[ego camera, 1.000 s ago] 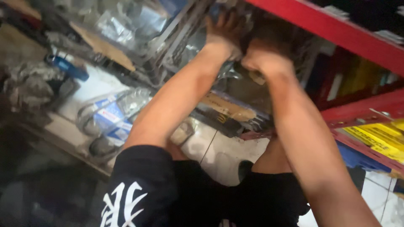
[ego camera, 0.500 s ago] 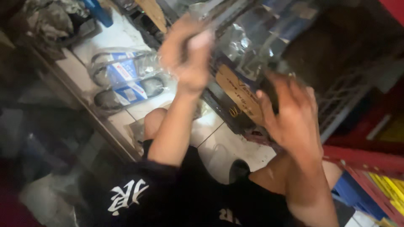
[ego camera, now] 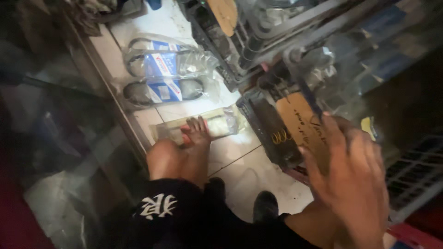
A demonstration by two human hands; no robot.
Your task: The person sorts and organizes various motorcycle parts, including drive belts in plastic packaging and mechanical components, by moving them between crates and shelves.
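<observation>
Open white floor tiles (ego camera: 240, 152) at centre frame. Blocked right by black plastic crate (ego camera: 270, 133); upper left by bagged black rubber belts (ego camera: 166, 76).

View: single head camera, worn by the person.
Direction: faces steeply down, tilted, toward a tiled floor (ego camera: 230, 161) and the base of a rack (ego camera: 277, 50).
Range: close; right hand (ego camera: 355, 180) fills the lower right, blurred.
Lower edge: the person's own knees and dark shorts (ego camera: 184, 221).
Shared coverage: none; one view only.
</observation>
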